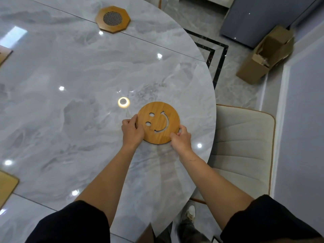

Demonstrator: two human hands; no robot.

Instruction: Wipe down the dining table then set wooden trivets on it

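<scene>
One round glossy grey marble dining table (73, 85). One cream upholstered chair (243, 144) at its right edge. One cardboard box (264, 57) on floor. Four wooden trivets: octagonal mesh-centred trivet (113, 19) far side, two partly seen trivet corners (6, 185) (4, 55) left, round smiley-cutout trivet (158, 122) near right edge, flat on table. Left hand (131, 131) and right hand (181, 138) pinching its rim, fingers curled.

There is one view only, from a wide-angle camera worn on the person's head. It looks steeply down and forward over the near rim of the grey marble table (73, 71), whose rounded edge bends with the lens. Both forearms reach away from the camera into the middle of the picture, close below it. To the right the view takes in the floor (233, 92), a pale chair (243, 146) and a cardboard box (266, 55) farther off.
</scene>
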